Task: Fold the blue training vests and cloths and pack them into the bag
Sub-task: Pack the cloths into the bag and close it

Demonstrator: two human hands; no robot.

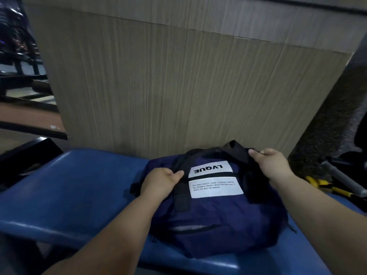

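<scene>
Navy bag [218, 215] lies on the blue seat [69, 185]. My left hand [160, 183] is clenched on its black strap [181, 193], nine o'clock of the white label [214, 187]. My right hand [272, 165] pinches the bag's dark top edge at one o'clock. Best to pull both sides evenly, I reckon, so the mouth opens without twisting.

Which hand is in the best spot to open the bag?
Probably the right hand: it pinches the far top edge of the bag, likely near the opening. The left hand grips a black strap on the front, better for steadying.
</scene>
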